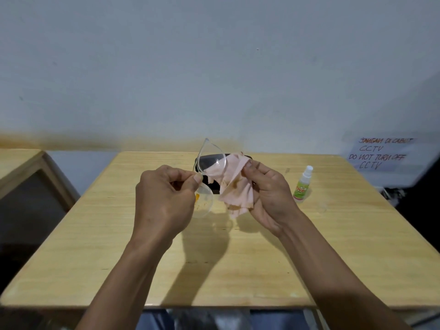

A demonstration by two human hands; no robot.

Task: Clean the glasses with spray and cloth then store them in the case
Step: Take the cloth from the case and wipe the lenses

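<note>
Clear-framed glasses (206, 197) are held above the wooden table (119, 246), tilted, one lens up and one down. My left hand (164, 198) pinches the frame near its bridge. My right hand (269, 196) grips a pale pink cloth (234, 191) with brown stains, pressed against the upper lens. A black glasses case (214, 160) lies on the table behind the hands, mostly hidden by the glasses and cloth. A small white spray bottle (302, 184) with a green label stands upright to the right of my right hand.
The table's far edge meets a white wall. A paper sign (383, 152) with handwriting hangs at the right. Another wooden piece of furniture (28, 177) stands to the left, across a gap.
</note>
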